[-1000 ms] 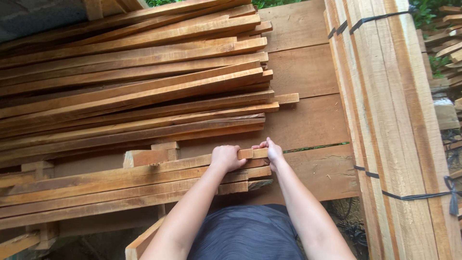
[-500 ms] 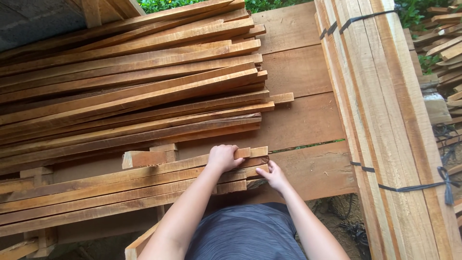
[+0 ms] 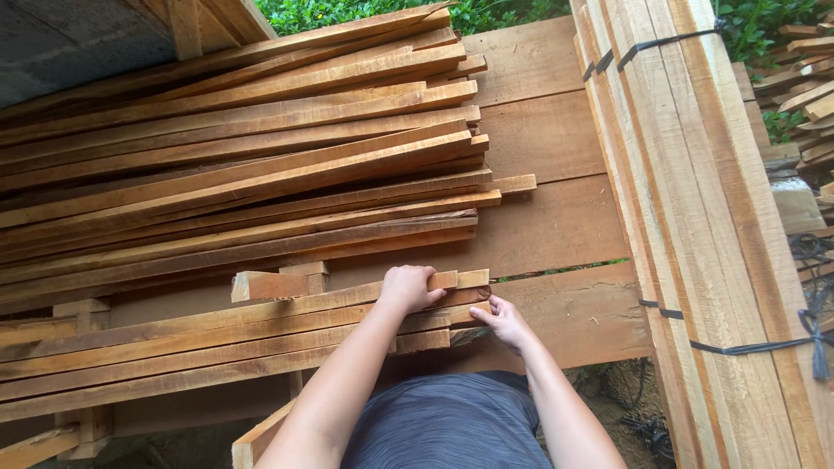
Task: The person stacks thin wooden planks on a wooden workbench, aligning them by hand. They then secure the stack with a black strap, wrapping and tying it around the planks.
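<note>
My left hand (image 3: 408, 287) grips the near end of the top wooden slat (image 3: 261, 310) in a low stack of long reddish-brown slats (image 3: 174, 356). My right hand (image 3: 504, 320) touches the end faces of the slats just below, fingers spread against the wood. Both forearms reach forward from my grey shirt at the bottom of the view.
A larger pile of long slats (image 3: 243, 165) lies behind, on wide planks (image 3: 547, 217). A short wooden block (image 3: 269, 285) sits beside the near stack. A strapped bundle of pale boards (image 3: 704, 252) runs along the right. More timber (image 3: 808, 95) and green plants lie beyond.
My right hand has dropped from the top slat's end to the lower slat ends. My left hand stays on the top slat.
</note>
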